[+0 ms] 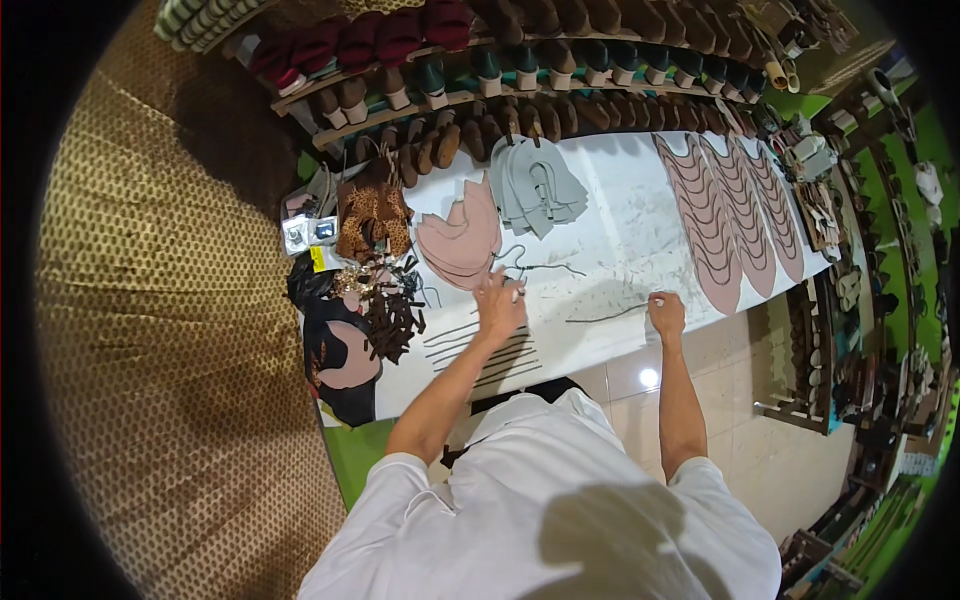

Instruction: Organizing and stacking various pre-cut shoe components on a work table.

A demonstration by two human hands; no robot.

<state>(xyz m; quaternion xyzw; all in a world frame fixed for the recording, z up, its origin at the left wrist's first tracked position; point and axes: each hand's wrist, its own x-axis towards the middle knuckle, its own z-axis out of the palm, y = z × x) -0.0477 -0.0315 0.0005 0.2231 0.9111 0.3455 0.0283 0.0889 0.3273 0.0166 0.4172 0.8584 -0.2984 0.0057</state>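
Your right hand (666, 312) pinches a dark strip (606, 318); I cannot tell whether your left hand (498, 304), near pink pieces (456, 246), grips anything.

The person wears a white shirt (620, 460), loose and softly creased, with a small raised fold by the left sleeve (398, 490). That sleeve and the right sleeve (700, 485) are short, ending near the elbows. Both forearms (450, 390) are bare; the left hand (498, 305) and right hand (666, 314) are ungloved.
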